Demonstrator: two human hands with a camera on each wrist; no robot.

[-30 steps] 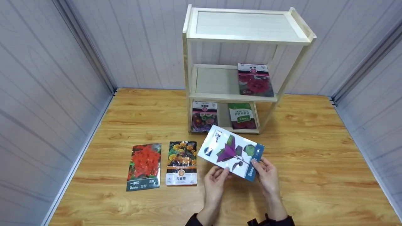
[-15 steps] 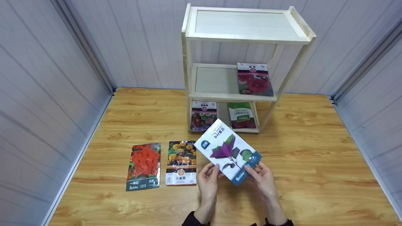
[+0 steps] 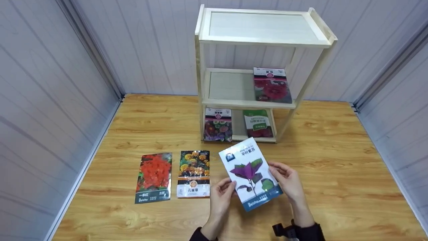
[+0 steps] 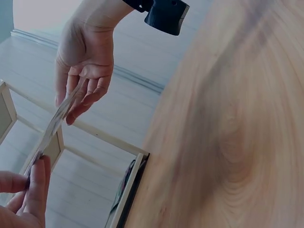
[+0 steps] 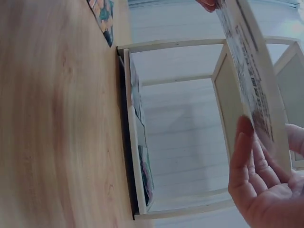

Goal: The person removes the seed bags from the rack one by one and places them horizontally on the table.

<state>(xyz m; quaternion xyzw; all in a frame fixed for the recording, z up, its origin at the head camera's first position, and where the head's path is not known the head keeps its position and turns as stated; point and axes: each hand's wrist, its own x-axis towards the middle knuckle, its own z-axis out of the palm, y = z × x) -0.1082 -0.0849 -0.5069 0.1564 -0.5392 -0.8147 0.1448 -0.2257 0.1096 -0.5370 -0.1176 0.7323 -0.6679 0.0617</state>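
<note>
A white seed packet [image 3: 250, 174] with a purple-leaved plant and a blue band is held tilted above the table, printed face up. My left hand [image 3: 220, 197] pinches its left edge, thumb on the front. On the right edge, my right hand [image 3: 289, 180] grips it between thumb and fingers. Seen nearly edge-on in the left wrist view, the packet [image 4: 50, 130] spans from my left hand [image 4: 23, 199] to my right hand [image 4: 90, 71]. The right wrist view shows its back, with the right-hand fingers [image 5: 244, 156] against it.
Left of my hands lie a red-flower packet [image 3: 153, 177] and an orange-flower packet [image 3: 193, 174]. Behind stands a wooden shelf [image 3: 264, 43]. Its middle tier bears a pink-flower packet [image 3: 272, 85]; below are a mixed-flower packet [image 3: 218, 125] and a green-and-white packet [image 3: 257, 124].
The held packet has turned clockwise, closer to upright, with its blue band now toward me. My right hand has shifted from the banded end up to the right edge.
</note>
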